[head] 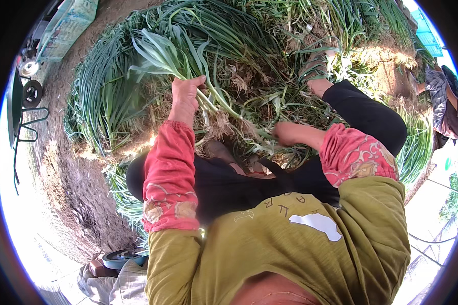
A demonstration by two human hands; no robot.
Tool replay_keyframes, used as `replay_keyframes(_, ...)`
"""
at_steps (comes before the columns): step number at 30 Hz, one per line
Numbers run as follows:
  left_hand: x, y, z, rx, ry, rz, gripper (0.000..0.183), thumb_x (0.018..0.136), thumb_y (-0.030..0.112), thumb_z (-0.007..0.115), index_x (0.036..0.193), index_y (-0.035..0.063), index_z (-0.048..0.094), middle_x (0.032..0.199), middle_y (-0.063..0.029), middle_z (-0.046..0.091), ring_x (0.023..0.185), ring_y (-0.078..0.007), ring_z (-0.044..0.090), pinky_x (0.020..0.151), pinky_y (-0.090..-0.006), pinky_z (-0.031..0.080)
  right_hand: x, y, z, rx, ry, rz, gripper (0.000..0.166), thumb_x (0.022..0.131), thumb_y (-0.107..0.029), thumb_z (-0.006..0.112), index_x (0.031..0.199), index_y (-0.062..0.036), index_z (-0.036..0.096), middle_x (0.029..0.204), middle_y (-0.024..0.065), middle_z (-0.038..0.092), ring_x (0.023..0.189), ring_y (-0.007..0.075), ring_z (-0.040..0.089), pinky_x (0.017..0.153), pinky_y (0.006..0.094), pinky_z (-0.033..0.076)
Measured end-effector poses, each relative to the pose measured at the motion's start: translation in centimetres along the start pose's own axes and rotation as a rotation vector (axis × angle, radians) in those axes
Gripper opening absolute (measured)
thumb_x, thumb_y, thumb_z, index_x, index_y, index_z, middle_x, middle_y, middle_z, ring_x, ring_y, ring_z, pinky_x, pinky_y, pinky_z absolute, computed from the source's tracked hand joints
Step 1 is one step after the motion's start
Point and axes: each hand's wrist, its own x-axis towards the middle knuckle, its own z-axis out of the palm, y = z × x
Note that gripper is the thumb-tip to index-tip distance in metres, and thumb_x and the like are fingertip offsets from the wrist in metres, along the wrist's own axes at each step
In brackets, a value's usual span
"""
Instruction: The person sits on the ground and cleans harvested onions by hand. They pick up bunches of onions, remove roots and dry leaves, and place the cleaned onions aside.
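Note:
Several long-leaved green onion or leek plants (164, 57) are gripped in my left hand (185, 93), their leaves pointing to the upper left. Their pale stems slant down to the right, ending in shaggy roots (220, 125) between my two hands. Low over the loose trimmings, just right of the root ends, is my right hand (289, 133). Its fingers are blurred and partly turned away, so whether they pinch a leaf or are free cannot be told. Beneath both hands, pulled leaves and stalks (280, 103) cover the ground in front of my legs.
Large heaps of the same green plants (110, 80) curve around the front and left. A wheelbarrow (17, 110) stands at the far left. A round blue-rimmed object (123, 259) lies at lower left. At the right edge, part of another person (441, 99) is visible beside more bundles (416, 145).

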Motion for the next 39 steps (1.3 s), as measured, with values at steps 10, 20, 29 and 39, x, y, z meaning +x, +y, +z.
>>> replay_keyframes(10, 1.5, -0.1, -1.1, -0.171, -0.252, -0.356, 0.012, 0.084, 0.004, 0.060, 0.091, -0.0054, 0.058, 0.070, -0.0073, 0.058, 0.058, -0.0158, 0.054, 0.054, -0.0267, 0.049, 4.8, -6.2, -11.5, 1.404, 0.668, -0.490, 0.052, 0.074, -0.007, 0.066, 0.123, 0.0000, 0.049, 0.107, 0.0116, 0.061, 0.090, 0.0216, 0.058, 0.081, 0.0312, 0.047)
replay_keyframes(20, -0.1, 0.0, -0.3, -0.104, -0.245, -0.271, 0.014, 0.078, 0.004, 0.069, 0.086, -0.0049, 0.061, 0.073, -0.0095, 0.062, 0.055, -0.0168, 0.057, 0.048, -0.0256, 0.049, 2.5, -5.4, -7.7, 2.106, 0.160, -0.345, 0.027, 0.086, -0.020, 0.063, 0.103, 0.0009, 0.061, 0.087, 0.0068, 0.065, 0.070, 0.0180, 0.060, 0.061, 0.0300, 0.049)
replay_keyframes(29, -1.8, -2.3, 0.6, 0.047, -0.208, -0.234, 0.011, 0.074, 0.001, 0.072, 0.079, -0.0041, 0.064, 0.066, -0.0080, 0.062, 0.049, -0.0137, 0.053, 0.044, -0.0246, 0.043, 3.4, -7.0, -5.9, 1.736, 0.559, -0.052, 0.022, 0.079, -0.016, 0.070, 0.090, 0.0028, 0.065, 0.074, 0.0091, 0.064, 0.062, 0.0151, 0.057, 0.055, 0.0290, 0.044)
replay_keyframes(39, -1.3, -2.8, 0.9, -0.066, -0.259, -0.256, 0.014, 0.079, 0.002, 0.067, 0.089, -0.0046, 0.060, 0.075, -0.0098, 0.063, 0.052, -0.0141, 0.054, 0.045, -0.0225, 0.045, 3.1, -7.2, -6.2, 2.141, 0.515, 0.122, 0.017, 0.090, -0.016, 0.056, 0.096, -0.0009, 0.059, 0.080, 0.0128, 0.063, 0.060, 0.0204, 0.058, 0.053, 0.0332, 0.049)
